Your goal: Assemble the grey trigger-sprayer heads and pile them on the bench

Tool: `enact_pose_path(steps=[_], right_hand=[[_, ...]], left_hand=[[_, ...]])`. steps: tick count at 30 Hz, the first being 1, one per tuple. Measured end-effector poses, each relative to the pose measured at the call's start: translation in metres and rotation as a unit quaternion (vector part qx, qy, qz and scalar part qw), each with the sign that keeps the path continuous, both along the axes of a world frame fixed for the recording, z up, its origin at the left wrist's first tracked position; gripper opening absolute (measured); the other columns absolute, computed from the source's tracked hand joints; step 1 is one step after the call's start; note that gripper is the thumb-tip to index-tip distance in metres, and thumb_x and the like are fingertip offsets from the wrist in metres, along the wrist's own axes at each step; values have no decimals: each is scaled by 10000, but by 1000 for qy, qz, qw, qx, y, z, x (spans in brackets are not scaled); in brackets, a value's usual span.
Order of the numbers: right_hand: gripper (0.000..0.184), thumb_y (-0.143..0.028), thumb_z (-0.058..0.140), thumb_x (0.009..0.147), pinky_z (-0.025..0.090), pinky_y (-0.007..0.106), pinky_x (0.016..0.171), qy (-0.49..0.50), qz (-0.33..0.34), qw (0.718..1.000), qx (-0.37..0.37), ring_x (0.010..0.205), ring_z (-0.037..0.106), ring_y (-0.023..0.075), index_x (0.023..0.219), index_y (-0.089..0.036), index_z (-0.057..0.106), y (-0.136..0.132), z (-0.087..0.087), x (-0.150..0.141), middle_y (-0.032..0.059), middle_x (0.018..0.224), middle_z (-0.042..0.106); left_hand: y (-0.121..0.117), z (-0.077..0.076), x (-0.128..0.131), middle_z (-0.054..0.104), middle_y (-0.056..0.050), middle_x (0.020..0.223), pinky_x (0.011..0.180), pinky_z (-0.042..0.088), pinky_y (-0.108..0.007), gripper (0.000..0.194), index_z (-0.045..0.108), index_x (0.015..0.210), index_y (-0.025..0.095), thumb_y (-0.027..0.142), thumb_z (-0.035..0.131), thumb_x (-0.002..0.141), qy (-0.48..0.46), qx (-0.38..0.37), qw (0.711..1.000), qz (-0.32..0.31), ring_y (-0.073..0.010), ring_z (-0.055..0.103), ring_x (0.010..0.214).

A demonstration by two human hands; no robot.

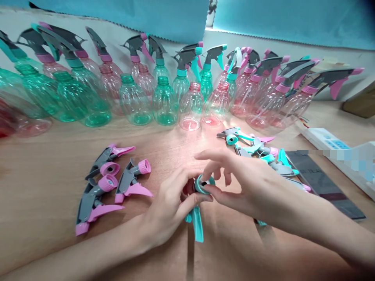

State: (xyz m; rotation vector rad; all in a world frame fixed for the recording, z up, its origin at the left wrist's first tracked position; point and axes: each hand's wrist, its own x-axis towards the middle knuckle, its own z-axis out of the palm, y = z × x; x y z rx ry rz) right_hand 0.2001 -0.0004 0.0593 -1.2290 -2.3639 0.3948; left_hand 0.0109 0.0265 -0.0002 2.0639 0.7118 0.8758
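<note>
My left hand (171, 197) is closed around a teal and grey trigger spray head (198, 226), whose teal trigger hangs down below the fingers. The round collar of this spray head faces up and toward me. My right hand (246, 179) pinches at the collar, thumb on its lower rim and index finger bent over its opening; the other fingers are lifted. Something dark shows inside the collar, too small to make out. Most of the grey body is hidden in my left hand.
Several pink and grey spray heads (93, 203) lie at left. More, mostly teal, spray heads (249, 148) lie behind my right hand, beside a dark flat slab (328, 187) and a white device (325, 138). Rows of bottles (136, 103), some capped with spray heads, line the back.
</note>
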Motion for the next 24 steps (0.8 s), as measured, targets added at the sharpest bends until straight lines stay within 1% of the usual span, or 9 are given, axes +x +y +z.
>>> enact_pose_path(steps=[2, 6, 9, 11, 13, 16, 18, 20, 24], right_hand=[[485, -140, 554, 804, 448, 225, 628, -12, -9, 1000, -26, 784, 596, 121, 1253, -245, 405, 0, 3, 4, -11, 968, 653], [482, -94, 561, 771, 442, 224, 604, -47, -3, 997, -65, 788, 603, 124, 1206, -275, 455, -2, 12, 9, -27, 954, 653], [405, -84, 544, 779, 423, 223, 575, -59, 3, 997, -45, 759, 604, 124, 1150, -237, 489, -3, 12, 6, -18, 914, 653], [326, -95, 527, 801, 403, 228, 551, -67, 2, 998, -17, 728, 601, 131, 1108, -205, 507, -1, 8, 2, -10, 844, 648], [263, -130, 521, 829, 396, 236, 545, -65, 3, 998, 4, 703, 595, 136, 1085, -189, 511, 2, 1, -1, -2, 824, 647], [216, -169, 514, 861, 404, 240, 553, -47, -2, 999, 18, 663, 582, 130, 1077, -181, 515, 5, -4, -3, 5, 812, 647], [191, -171, 515, 867, 409, 239, 550, -40, -17, 999, 22, 651, 580, 129, 1057, -179, 531, 4, -3, -2, 5, 779, 642], [166, -189, 528, 864, 415, 236, 542, -29, -25, 999, 28, 658, 585, 130, 1028, -194, 552, 1, 2, -1, 0, 772, 642], [122, -237, 542, 863, 445, 212, 534, 41, -8, 998, 39, 659, 586, 102, 982, -226, 567, -7, 11, 0, -10, 838, 649]], left_hand=[[-1, 1, 1, 535, 26, 866, 637, 417, -211, 206, 532, 1015, 226, 147, 610, 842, 8, -9, 1000, 4, -105, 503, 702], [-3, 1, 3, 563, -4, 954, 686, 429, -221, 193, 562, 1016, 199, 147, 616, 838, 6, -8, 1000, -16, -117, 536, 767], [-1, 0, 3, 569, -3, 939, 645, 418, -220, 184, 585, 1013, 196, 159, 620, 837, 3, -15, 1000, -16, -106, 518, 713], [1, -2, 2, 550, 16, 862, 595, 397, -214, 226, 590, 1056, 208, 163, 619, 836, -6, -27, 1000, 5, -98, 488, 663], [3, -3, 1, 506, 36, 767, 562, 368, -211, 243, 609, 1063, 223, 166, 628, 828, -7, -38, 999, 30, -96, 460, 636], [3, -1, 3, 489, 42, 735, 563, 363, -214, 242, 639, 1038, 229, 172, 655, 803, -4, -59, 997, 55, -98, 449, 635], [0, 4, 4, 520, 35, 767, 576, 385, -218, 296, 630, 1080, 232, 182, 667, 791, -7, -64, 996, 65, -100, 465, 647], [-3, 13, 3, 557, 21, 804, 593, 411, -227, 311, 631, 1095, 227, 211, 672, 787, 2, -50, 996, 74, -106, 488, 655], [-7, 38, -11, 579, -7, 804, 593, 427, -239, 242, 680, 1024, 223, 307, 660, 798, 69, 24, 994, 81, -124, 515, 667]])
